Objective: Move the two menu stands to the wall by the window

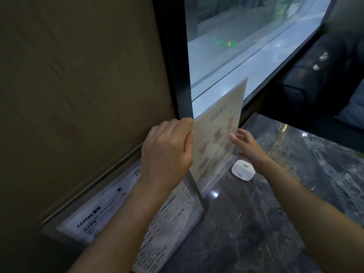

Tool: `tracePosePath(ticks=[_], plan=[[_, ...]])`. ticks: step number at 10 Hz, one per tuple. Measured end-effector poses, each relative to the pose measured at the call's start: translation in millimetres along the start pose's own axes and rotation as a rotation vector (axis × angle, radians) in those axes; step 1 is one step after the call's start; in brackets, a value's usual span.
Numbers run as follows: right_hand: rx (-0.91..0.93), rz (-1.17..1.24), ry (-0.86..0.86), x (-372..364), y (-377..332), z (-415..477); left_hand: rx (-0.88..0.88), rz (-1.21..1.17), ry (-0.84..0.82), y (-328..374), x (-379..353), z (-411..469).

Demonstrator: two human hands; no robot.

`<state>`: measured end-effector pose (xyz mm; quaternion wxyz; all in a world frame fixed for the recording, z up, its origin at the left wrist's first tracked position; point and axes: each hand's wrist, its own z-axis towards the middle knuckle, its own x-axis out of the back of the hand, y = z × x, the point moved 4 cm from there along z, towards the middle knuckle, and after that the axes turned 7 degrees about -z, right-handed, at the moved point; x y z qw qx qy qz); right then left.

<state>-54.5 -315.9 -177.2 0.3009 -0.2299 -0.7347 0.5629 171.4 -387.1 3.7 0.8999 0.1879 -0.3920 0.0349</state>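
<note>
Left hand (167,152) pinches the near edge of the drinks menu stand (218,134), upright on the marble table (266,223) by the window (246,46). Right hand (250,148), fingers spread, touches its face. The coffee menu stand (110,211) leans against the wall (78,85).

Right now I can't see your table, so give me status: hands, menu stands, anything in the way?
Left hand pinching drinks menu stand edge, right hand open beside it. Coffee menu stand already against wall. White round device sits near stand base.
</note>
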Motion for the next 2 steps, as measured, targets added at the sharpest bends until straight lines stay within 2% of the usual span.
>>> tracePosePath(ticks=[1,2], plan=[[0.016,-0.049,0.009,2.1,-3.4,-5.8,-0.019,-0.005,0.019,2.0,2.5,-0.9],[0.041,-0.197,0.048,6.1,-9.5,-15.1,-0.014,-0.001,0.042,7.0,5.2,-1.7]])
